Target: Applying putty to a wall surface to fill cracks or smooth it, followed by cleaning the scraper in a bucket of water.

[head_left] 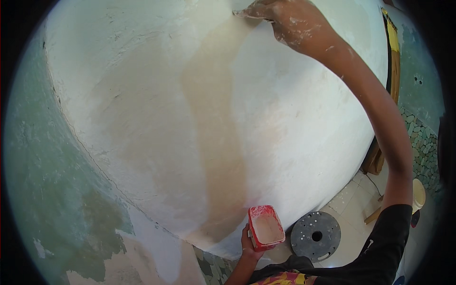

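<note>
Low in front of me, my left hand grips the side of a small red square tub. Its rim is smeared white, and a pale creamy mix lies inside. My right hand is raised high against the white wall, its arm stretched up along the right. White splashes dot that hand and forearm. Its fingers are bent together, their tips coated white close to the wall; whatever they pinch is hidden from me. Down the wall's middle runs a darker beige, damp-looking band, reaching from near the right hand toward the tub.
A dark round disc-shaped top with a centre hole stands right of the tub. Green patchy wall borders the left, beyond a cracked corner. At right are a wooden frame, pebble cladding, a cream container and floor tiles.
</note>
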Demonstrator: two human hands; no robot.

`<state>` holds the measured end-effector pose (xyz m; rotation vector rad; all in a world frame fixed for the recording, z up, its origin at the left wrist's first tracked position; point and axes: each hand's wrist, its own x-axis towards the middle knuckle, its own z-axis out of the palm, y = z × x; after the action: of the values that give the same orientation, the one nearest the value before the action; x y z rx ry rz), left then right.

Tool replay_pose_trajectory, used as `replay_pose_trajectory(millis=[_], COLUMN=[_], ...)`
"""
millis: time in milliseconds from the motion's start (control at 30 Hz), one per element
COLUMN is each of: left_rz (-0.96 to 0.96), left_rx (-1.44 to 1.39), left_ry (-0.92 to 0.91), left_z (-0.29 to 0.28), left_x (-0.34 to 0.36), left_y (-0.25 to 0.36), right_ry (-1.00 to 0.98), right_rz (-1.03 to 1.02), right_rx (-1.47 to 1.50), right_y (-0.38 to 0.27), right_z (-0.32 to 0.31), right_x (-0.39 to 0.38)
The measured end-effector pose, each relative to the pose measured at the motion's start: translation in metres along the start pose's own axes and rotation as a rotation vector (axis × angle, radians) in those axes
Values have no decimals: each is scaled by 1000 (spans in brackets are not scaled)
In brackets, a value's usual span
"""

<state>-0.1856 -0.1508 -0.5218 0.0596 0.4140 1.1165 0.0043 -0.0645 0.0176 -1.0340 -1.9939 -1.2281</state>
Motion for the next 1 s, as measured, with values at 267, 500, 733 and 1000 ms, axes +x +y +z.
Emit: replay_pose_trajectory(millis=[267, 500, 733, 1000], left_rz=[-31, -18, -46, -69], left_rx=[1, 9, 15, 71], left_ry=[0, 38, 3, -49], left_z=[3, 4, 10, 23], left_x=[4, 0, -1, -5], left_y=[-5, -5, -16, -12], right_ry=[206, 316, 94, 602], right_rz=[121, 42, 90, -20], right_rx=[-158, -108, 140, 1249], right_y=[7, -2, -10, 9], right_z=[47, 34, 18, 45], right_x=[6, -3, 11, -29])
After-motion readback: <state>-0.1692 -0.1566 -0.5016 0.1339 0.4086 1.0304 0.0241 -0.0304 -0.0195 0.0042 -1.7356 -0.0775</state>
